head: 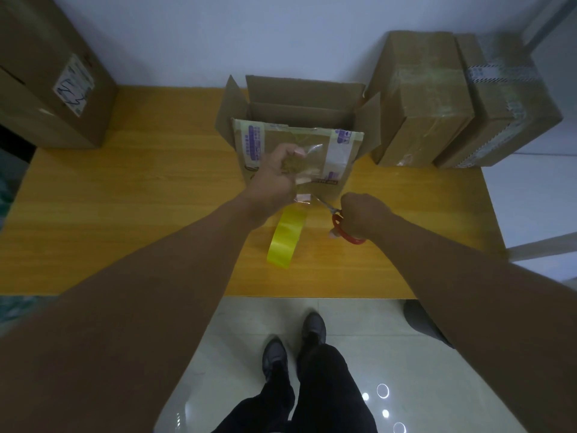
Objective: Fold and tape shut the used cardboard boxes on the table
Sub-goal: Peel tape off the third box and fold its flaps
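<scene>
A single wide-angle camera worn on the person's head looks forward and steeply down from the near edge of the table (125,214), taking in everything from the person's own shoes (274,354) at the bottom to the wall (218,32) on the far side. It sits close: both forearms enter from the near corners, and the left hand (274,173) and right hand (363,215) lie near mid-frame. The lens bows the table's edges and leans the far-left box (37,98) and far-right boxes (431,98) outward.

Black trousers (324,398), dark shoes (275,354).
</scene>
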